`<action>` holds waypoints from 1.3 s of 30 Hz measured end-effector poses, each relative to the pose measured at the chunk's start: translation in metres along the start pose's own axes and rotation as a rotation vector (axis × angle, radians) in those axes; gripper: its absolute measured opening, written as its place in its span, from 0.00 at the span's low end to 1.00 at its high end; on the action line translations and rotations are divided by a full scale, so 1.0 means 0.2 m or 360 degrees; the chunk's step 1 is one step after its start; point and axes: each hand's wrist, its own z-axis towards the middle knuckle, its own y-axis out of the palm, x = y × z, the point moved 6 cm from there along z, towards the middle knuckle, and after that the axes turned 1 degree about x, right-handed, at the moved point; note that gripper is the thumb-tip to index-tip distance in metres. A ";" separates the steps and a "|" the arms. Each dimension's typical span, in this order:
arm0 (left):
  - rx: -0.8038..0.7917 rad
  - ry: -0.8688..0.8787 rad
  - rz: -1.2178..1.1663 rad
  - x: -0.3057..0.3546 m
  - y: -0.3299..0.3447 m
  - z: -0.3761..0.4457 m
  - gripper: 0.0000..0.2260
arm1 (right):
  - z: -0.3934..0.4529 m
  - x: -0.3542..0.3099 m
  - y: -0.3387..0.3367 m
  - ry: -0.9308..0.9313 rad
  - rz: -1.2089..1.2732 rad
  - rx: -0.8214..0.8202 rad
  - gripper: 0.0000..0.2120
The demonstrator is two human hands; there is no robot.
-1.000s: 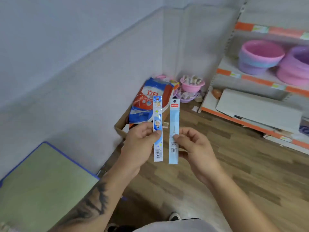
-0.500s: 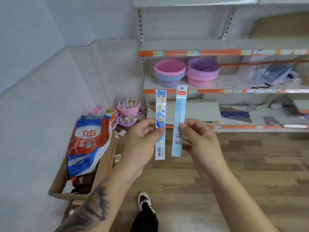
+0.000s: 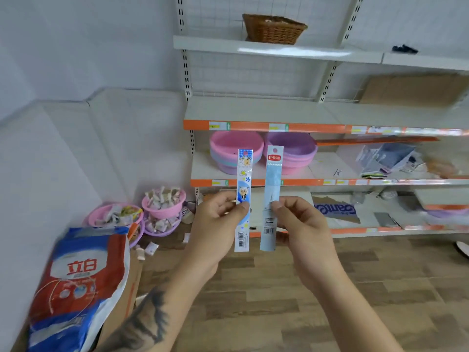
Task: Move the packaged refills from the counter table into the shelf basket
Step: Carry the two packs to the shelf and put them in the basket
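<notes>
Head view, items in hand: my left hand [image 3: 215, 224] pinches a cartoon-printed refill pack [image 3: 244, 199] between thumb and curled fingers, the pack upright with its barcode end down; my right hand [image 3: 302, 224] pinches a pale blue refill pack [image 3: 272, 196] the same way, red label at the top. The two packs stand side by side, close but apart, held in front of the shelving. Shelving ahead: a brown woven basket [image 3: 274, 30] sits on the top white shelf [image 3: 279, 49], well above both packs (its contents cannot be made out). Lower shelf: a pink basin stack [image 3: 228, 148] and a purple basin stack [image 3: 299, 148], just beside each other, partly behind the packs. Floor, left: small pink bowls of wrapped sweets [image 3: 162, 201] against the wall, and nearer me a blue-and-red detergent bag [image 3: 78, 283] lying across a cardboard box [image 3: 127, 295]. Wood-pattern floor [image 3: 279, 301] below my forearms.
</notes>
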 end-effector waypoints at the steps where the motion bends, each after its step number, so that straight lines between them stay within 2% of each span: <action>1: -0.0008 0.0016 0.0003 0.03 -0.01 0.08 0.08 | 0.07 -0.01 0.03 -0.0007 -0.0007 0.0002 0.06; 6: -0.0041 0.0021 0.0014 0.08 -0.01 0.46 0.07 | 0.38 -0.06 0.15 -0.0037 0.0044 0.0063 0.07; 13: -0.0122 0.0020 0.0012 0.07 0.10 0.87 0.06 | 0.74 -0.09 0.14 -0.0034 0.0045 0.0144 0.08; 20: -0.0030 0.0084 -0.0104 0.16 0.17 1.24 0.04 | 1.17 -0.22 0.16 -0.0117 -0.0011 0.0154 0.07; 28: 0.0039 0.0342 -0.0142 0.50 0.38 1.74 0.03 | 1.72 -0.60 0.19 -0.0289 0.0151 -0.0066 0.07; 32: -0.0066 0.0497 -0.0173 0.72 0.59 1.94 0.06 | 2.00 -0.80 0.14 -0.0304 0.0222 -0.0238 0.12; 35: -0.0210 0.0539 -0.0240 0.84 0.76 2.06 0.08 | 2.16 -0.92 0.06 -0.0351 0.0224 -0.0302 0.10; 39: -0.0221 0.0637 -0.0244 0.90 0.90 2.21 0.10 | 2.33 -1.03 -0.04 -0.0475 0.0170 -0.0343 0.11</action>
